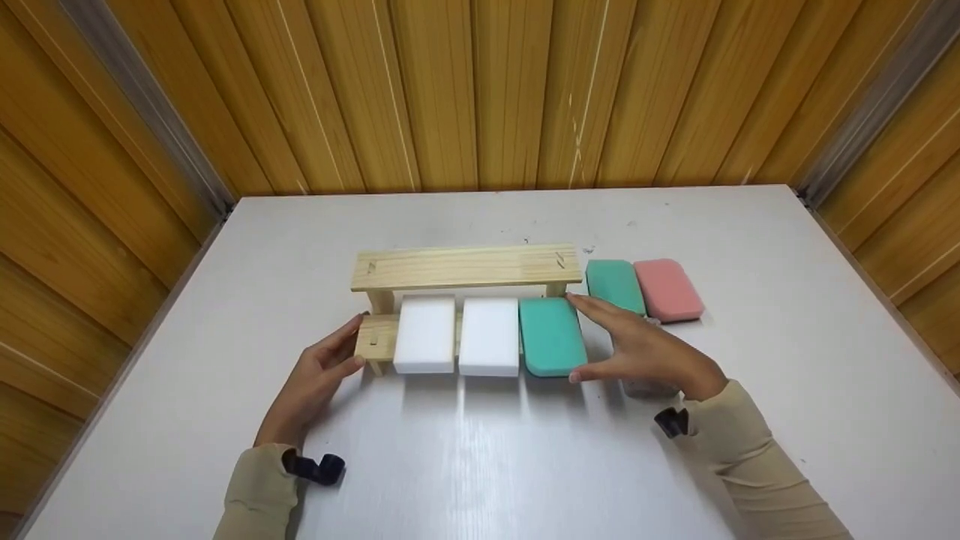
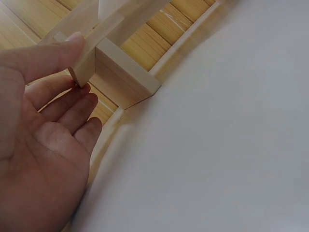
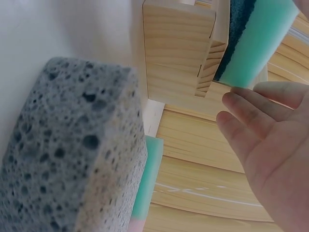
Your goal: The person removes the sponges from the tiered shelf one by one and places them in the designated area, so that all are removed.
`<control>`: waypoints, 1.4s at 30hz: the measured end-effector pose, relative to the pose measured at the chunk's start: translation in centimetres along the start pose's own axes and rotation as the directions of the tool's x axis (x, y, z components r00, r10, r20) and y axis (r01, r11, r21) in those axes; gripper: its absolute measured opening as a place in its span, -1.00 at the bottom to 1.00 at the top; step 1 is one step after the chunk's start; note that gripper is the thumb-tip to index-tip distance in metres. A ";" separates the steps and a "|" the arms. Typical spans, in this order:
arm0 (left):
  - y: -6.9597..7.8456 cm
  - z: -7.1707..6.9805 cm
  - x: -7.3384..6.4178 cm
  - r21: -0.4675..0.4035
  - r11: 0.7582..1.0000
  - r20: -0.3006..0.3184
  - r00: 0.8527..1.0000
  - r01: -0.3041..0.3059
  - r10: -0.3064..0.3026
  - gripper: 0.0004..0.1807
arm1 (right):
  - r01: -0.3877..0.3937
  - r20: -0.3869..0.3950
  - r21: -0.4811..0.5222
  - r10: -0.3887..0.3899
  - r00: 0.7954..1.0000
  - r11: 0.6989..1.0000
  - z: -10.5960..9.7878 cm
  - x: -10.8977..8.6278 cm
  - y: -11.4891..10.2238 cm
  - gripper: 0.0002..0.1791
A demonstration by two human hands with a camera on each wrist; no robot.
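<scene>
One rack end (image 1: pixel 379 330) is gripped by the left hand (image 1: pixel 313 381). Just left of the straight-fingered right hand (image 1: pixel 649 349) lies the shelved green sponge (image 1: pixel 553 336), long axis pointing forward; contact is uncertain.

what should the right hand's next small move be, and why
Probably ease the right hand back from the rectangular green sponge at its fingertips: that sponge already rests on the lower step of the pale wooden rack, beside a rectangular white block, and the left hand holds the step's other end.
</scene>
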State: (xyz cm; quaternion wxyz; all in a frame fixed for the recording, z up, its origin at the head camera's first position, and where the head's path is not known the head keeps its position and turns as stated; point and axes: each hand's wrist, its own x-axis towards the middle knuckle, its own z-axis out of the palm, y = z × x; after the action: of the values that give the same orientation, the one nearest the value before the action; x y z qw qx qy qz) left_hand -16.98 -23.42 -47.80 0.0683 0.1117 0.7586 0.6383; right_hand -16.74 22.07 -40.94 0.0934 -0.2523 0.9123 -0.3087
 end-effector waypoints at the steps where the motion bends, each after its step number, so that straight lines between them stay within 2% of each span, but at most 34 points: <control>1: 0.0 0.0 0.0 -0.004 1.000 -0.001 1.000 0.001 -0.001 -0.23 | 0.001 -0.001 -0.004 -0.001 1.000 1.000 0.0 0.0 0.0 0.22; 12: 0.0 0.0 0.0 -0.094 0.996 0.026 1.000 0.006 -0.004 -0.20 | 0.010 -0.024 0.003 -0.010 1.000 1.000 0.4 0.0 0.0 0.20; 17: 0.0 0.0 0.0 -0.078 0.997 0.026 1.000 0.007 -0.005 -0.20 | 0.010 -0.023 -0.014 -0.010 1.000 1.000 0.5 0.0 -0.1 0.24; 30: 0.0 0.0 0.0 -0.077 0.997 0.023 1.000 -0.007 0.009 -0.22 | 0.039 -0.037 -0.006 -0.039 0.999 0.999 0.6 -0.1 0.0 0.14; 42: 0.1 0.2 0.2 -0.005 1.000 -0.012 1.000 0.018 -0.018 -0.19 | 0.094 -0.070 -0.010 -0.094 0.993 0.996 0.7 -0.3 0.2 0.10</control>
State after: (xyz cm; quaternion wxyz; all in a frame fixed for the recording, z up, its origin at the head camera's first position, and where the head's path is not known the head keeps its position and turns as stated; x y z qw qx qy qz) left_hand -17.10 -23.21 -47.74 0.0697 0.1011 0.7584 0.6401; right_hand -16.37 22.01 -41.60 0.0458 -0.2841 0.9032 -0.3185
